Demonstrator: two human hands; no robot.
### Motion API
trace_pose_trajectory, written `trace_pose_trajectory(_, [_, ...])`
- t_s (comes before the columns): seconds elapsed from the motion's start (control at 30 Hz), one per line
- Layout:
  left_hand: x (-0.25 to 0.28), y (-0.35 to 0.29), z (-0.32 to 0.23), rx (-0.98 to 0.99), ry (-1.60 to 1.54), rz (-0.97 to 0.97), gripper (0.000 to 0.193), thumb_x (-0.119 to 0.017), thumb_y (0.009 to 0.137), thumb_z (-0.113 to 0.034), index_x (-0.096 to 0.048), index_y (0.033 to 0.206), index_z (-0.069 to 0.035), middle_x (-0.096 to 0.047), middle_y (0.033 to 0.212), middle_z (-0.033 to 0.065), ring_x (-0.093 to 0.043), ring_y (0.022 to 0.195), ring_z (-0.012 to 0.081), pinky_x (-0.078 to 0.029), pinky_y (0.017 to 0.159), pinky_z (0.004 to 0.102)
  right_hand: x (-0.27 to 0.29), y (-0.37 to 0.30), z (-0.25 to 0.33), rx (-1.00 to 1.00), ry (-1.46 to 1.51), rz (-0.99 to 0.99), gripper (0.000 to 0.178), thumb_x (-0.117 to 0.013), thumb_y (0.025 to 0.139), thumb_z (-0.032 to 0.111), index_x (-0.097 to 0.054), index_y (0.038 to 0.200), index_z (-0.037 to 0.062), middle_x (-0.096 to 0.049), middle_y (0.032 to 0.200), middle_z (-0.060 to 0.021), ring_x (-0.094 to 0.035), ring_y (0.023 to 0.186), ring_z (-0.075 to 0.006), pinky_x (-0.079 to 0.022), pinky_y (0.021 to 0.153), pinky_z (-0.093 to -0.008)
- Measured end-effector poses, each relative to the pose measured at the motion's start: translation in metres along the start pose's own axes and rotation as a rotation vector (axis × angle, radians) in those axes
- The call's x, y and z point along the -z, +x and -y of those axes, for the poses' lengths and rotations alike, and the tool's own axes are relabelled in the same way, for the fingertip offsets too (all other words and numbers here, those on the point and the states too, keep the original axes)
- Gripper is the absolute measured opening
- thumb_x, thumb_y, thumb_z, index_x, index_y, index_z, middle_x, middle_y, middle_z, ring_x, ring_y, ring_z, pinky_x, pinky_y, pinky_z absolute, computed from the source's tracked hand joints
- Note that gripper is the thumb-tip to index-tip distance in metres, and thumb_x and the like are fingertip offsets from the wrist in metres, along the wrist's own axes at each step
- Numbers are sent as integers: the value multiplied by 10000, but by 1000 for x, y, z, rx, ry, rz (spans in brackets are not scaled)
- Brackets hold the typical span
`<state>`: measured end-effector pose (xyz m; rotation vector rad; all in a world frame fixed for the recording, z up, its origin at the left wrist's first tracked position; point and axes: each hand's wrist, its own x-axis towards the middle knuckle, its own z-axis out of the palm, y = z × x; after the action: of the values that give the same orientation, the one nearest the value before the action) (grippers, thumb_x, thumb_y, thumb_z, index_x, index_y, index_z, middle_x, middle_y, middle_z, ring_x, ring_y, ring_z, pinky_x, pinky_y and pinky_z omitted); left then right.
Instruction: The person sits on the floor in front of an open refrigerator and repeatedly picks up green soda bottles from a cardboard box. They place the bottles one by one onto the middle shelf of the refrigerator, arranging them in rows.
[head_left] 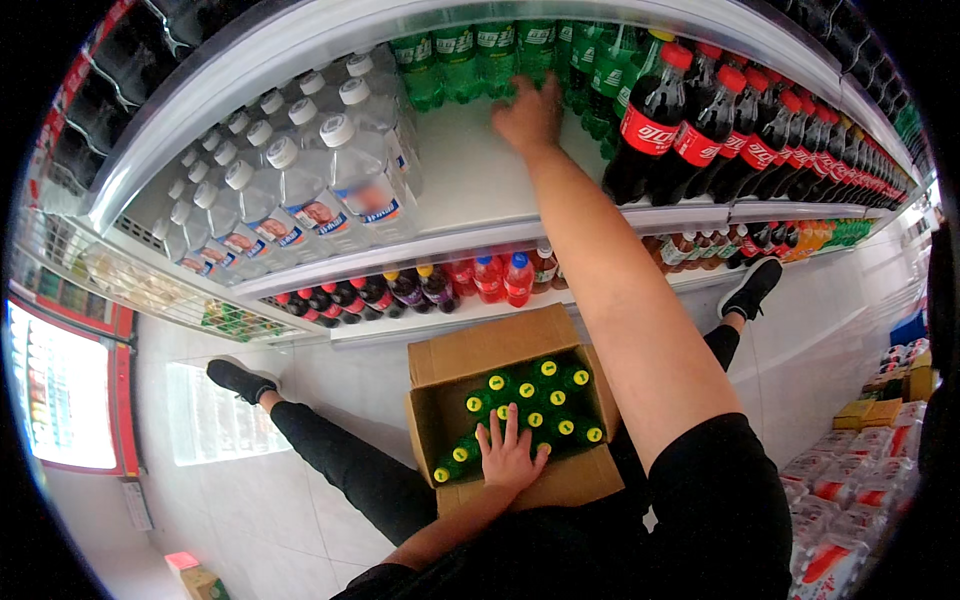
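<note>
My right arm reaches up into the shelf. My right hand (532,115) is at the lower part of a green soda bottle (537,48), its fingers curved round the base on both sides. That bottle stands at the right end of a front row of green bottles (455,60). Below, an opened cardboard box (490,345) sits on the floor between my legs, holding several green bottles with yellow caps (535,391). My left hand (510,462) rests over the bottles at the box's near side, fingers spread and holding nothing; some caps lie under it.
Clear water bottles with white caps (340,165) fill the shelf's left side; cola bottles with red caps (700,130) line the right. A lower shelf holds small red drink bottles (490,280). Shrink-wrapped packs (835,500) are stacked at right. A lit cooler (65,390) stands at left.
</note>
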<state>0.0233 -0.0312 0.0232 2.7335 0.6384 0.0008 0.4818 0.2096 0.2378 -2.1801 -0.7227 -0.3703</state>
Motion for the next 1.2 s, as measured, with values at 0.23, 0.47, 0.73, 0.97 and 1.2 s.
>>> trace_pose_trajectory(0.23, [1,0,-1,-6,-20,-19,535,-627,949,-556,-760,1098,-59,-315,1677,205,-295,1506,531,-197,1181,759,-11,14,-22,-8,92,-22,683,-773,848,369,-613,1466,126,-306,1666,-286,-366,1494,-492,-344,1221,-583])
trace_pose_trajectory(0.47, [-4,-1,1,-16,-15,-107,483,-674,907,-529,-753,1037,-72,-365,1664,190,-358,1475,527,-247,1156,754,-3,10,-14,55,172,-38,627,-784,821,366,-672,1383,112,-373,1639,-257,-408,1475,-458,-378,1208,-536])
trace_pose_trajectory(0.73, [2,-2,3,8,-30,9,555,-593,974,-569,-759,1121,-60,-276,1700,194,-274,1525,520,-163,1203,751,-3,16,-10,-37,228,10,691,-783,801,334,-642,1436,100,-320,1665,-284,-372,1503,-458,-371,1213,-503])
trace_pose_trajectory(0.97, [4,-4,1,-16,-37,-83,504,-640,932,-537,-754,1086,-71,-355,1669,177,-347,1486,520,-227,1183,731,-10,27,-36,-13,182,35,793,-796,802,370,-571,1526,138,-288,1692,-266,-312,1543,-450,-301,1253,-496])
trace_pose_trajectory(1.2, [-4,-5,3,-20,-27,-91,501,-646,928,-537,-751,1067,-68,-330,1680,179,-342,1488,523,-222,1176,746,-10,16,-34,11,211,-25,734,-799,791,339,-622,1474,135,-365,1651,-258,-345,1516,-445,-315,1246,-492])
